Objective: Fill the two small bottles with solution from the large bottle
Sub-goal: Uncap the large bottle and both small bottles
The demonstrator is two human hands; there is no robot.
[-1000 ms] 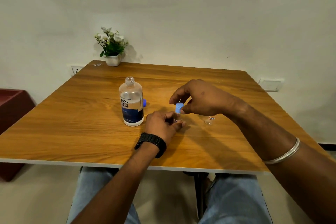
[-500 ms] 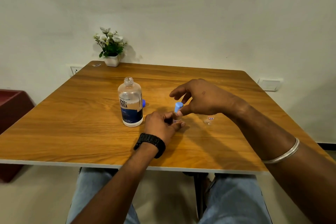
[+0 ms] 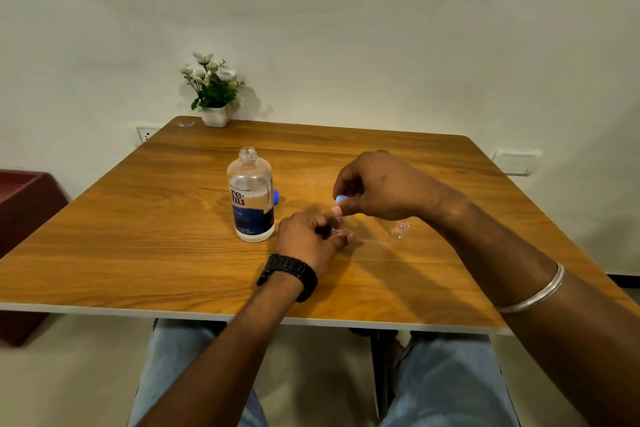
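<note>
Since the earlier frames the blue cap [image 3: 340,198] has come up off the small bottle [image 3: 337,230] and now sits clear above its neck, pinched in the right hand [image 3: 375,185] grip at centre frame. The left hand [image 3: 308,239] grip is curled round that bottle, which stands on the table [image 3: 138,236]; most of it is hidden by the fingers. Judgement: this bottle is being uncapped or capped; its fill level cannot be told. The second small bottle [image 3: 400,229] stands uncapped just right of centre, under the right wrist, and looks clear. The large bottle [image 3: 252,198], open and partly full, stands left of the hands; another blue cap [image 3: 276,196] lies behind it. The table is wood-grain with a pale edge. A potted plant [image 3: 214,90] stands at its far corner against a plain wall with sockets.
</note>
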